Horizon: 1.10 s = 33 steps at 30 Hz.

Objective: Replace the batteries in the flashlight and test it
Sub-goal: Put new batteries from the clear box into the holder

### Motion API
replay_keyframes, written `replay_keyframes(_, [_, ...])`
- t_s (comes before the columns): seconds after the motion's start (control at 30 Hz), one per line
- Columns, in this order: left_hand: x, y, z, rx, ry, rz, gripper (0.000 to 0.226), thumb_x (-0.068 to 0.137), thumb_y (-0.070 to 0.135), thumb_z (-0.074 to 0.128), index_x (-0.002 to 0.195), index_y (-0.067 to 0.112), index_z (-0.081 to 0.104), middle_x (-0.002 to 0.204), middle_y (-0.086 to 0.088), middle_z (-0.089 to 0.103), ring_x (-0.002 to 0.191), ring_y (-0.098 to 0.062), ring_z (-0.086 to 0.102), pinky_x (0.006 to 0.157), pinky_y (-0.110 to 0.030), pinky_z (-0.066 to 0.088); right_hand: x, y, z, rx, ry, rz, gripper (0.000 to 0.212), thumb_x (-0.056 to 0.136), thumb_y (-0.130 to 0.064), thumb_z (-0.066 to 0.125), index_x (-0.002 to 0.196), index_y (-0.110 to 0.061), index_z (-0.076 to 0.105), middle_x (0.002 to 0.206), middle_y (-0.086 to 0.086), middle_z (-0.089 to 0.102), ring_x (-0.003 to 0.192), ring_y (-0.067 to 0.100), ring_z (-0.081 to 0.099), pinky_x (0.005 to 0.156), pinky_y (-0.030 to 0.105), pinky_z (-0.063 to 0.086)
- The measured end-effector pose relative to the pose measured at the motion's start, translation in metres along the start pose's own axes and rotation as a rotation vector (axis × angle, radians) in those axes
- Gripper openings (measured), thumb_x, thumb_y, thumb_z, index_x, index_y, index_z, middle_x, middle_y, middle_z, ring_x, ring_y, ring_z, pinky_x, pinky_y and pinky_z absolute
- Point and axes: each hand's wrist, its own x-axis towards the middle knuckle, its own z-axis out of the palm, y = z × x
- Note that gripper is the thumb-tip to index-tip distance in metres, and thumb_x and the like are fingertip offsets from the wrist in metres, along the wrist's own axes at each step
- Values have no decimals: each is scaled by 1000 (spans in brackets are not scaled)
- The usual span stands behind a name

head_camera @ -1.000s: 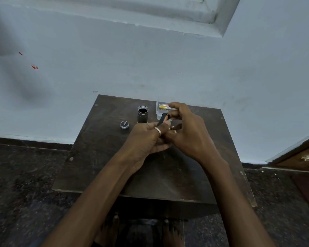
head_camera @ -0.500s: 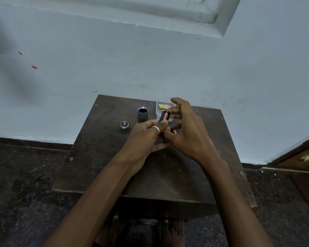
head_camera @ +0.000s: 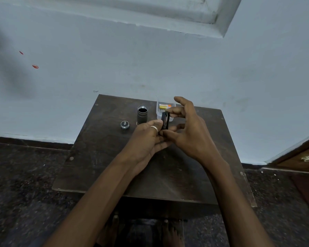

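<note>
Both hands, left hand, right hand, gripping battery holder

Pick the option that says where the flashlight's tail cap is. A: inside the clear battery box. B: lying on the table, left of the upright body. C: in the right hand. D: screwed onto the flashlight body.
B: the tail cap lies on the table, apart from the open-topped flashlight body to its right.

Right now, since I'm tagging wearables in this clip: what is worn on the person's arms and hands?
Both forearms are bare, with no sleeves, watch or gloves in view. The left hand wears one plain silver-coloured ring on a finger. The right hand shows no ring.
</note>
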Motion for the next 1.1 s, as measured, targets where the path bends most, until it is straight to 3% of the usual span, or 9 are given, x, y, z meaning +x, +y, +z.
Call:
replay_keyframes(0.13, [1, -1, 0, -6, -14, -24, 32, 106, 19, 39, 120, -1, 60, 115, -21, 72, 110, -29, 69, 91, -42, 58, 0, 0, -1, -27, -13, -2, 92, 77, 0, 82, 150, -21, 31, 120, -11, 56, 76, -11, 66, 79, 11, 53])
replay_keyframes(0.2, [1, 0, 0, -29, -4, -30, 31, 106, 18, 40, 116, -2, 61, 115, -23, 71, 108, -29, 70, 88, -40, 59, 1, -1, -3, -8, -28, 1, 87, 76, -4, 83, 147, -22, 37, 122, -11, 58, 84, -9, 66, 79, 13, 55])
replay_keyframes(0.33, [-1, 0, 2, -141, 43, -61, 26, 105, 13, 41, 107, -1, 62, 103, -19, 72, 88, -21, 75, 74, -31, 62, 13, 7, -15, 99, 26, 53, 49, 83, -19, 80, 128, -19, 62, 118, -10, 69, 108, 0, 64, 91, 27, 57])
replay_keyframes(0.47, [-1, 0, 3, -149, 81, -99, 24, 106, 14, 41, 99, 2, 61, 91, -15, 74, 78, -18, 74, 70, -30, 62, 47, 14, -16, -195, 126, 55, 21, 89, -13, 68, 109, -14, 74, 100, -7, 74, 94, 9, 68, 88, 24, 53])
replay_keyframes(0.53, [-1, 0, 3, -157, 83, -115, 24, 105, 14, 42, 99, 3, 62, 89, -13, 75, 78, -17, 75, 69, -30, 62, 71, 16, -8, -379, 71, 23, 21, 88, -10, 64, 105, -13, 76, 104, 0, 76, 98, 16, 68, 83, 23, 48])
replay_keyframes(0.67, [-3, 2, 2, -194, 86, -139, 25, 106, 15, 41, 111, -1, 61, 89, -13, 76, 75, -16, 75, 65, -29, 62, 108, 20, 11, -679, -137, 7, 28, 88, -9, 56, 108, -17, 73, 117, 7, 69, 106, 30, 64, 83, 38, 54])
replay_keyframes(0.8, [-5, 3, 3, -219, 73, -153, 27, 106, 15, 41, 113, -2, 60, 86, -13, 76, 73, -16, 75, 62, -29, 62, 121, 24, 23, -941, -218, 1, 23, 89, -12, 59, 110, -14, 69, 112, 12, 65, 95, 35, 64, 71, 33, 47])
replay_keyframes(1.1, [-6, 3, 2, -224, 44, -165, 31, 107, 16, 38, 108, -4, 62, 84, -12, 76, 73, -16, 75, 63, -28, 62, 129, 23, 24, -953, -325, 15, 23, 84, -4, 58, 104, -8, 69, 105, 13, 66, 85, 32, 60, 67, 33, 46])
